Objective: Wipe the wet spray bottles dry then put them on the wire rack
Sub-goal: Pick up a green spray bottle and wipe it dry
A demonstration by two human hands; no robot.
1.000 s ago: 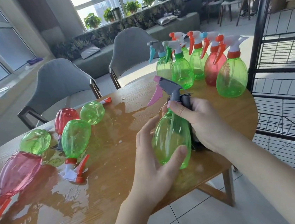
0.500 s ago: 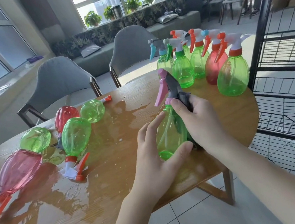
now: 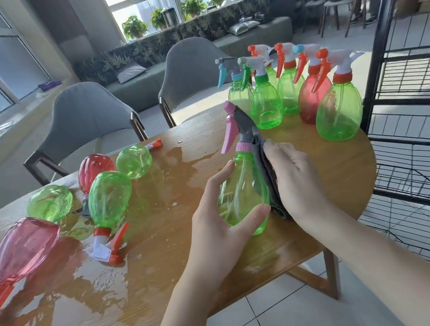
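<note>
Hands come first, both on one green bottle (image 3: pixel 242 191) held upright above the near edge of the surface (image 3: pixel 166 262). The left hand (image 3: pixel 222 226) grips the bottle's body, thumb across the front near the base and fingers curled round the far left side. The right hand (image 3: pixel 294 178) presses a grey cloth (image 3: pixel 266 173) flat against the bottle's right side, fingers fairly straight. The bottle has a grey head with a pink trigger pointing left.

Left of the hands, water (image 3: pixel 93 281) lies pooled over the surface, and five bottles (image 3: pixel 109 199) lie on their sides in it, three green and two red.

Farther back on the right, on dry wood, six bottles (image 3: pixel 338 111) stand upright in a close cluster, five green and one red.

At the right edge, just beside the surface, stands the black wire rack (image 3: pixel 415 124). Two grey chairs (image 3: pixel 85 118) sit behind the surface.
</note>
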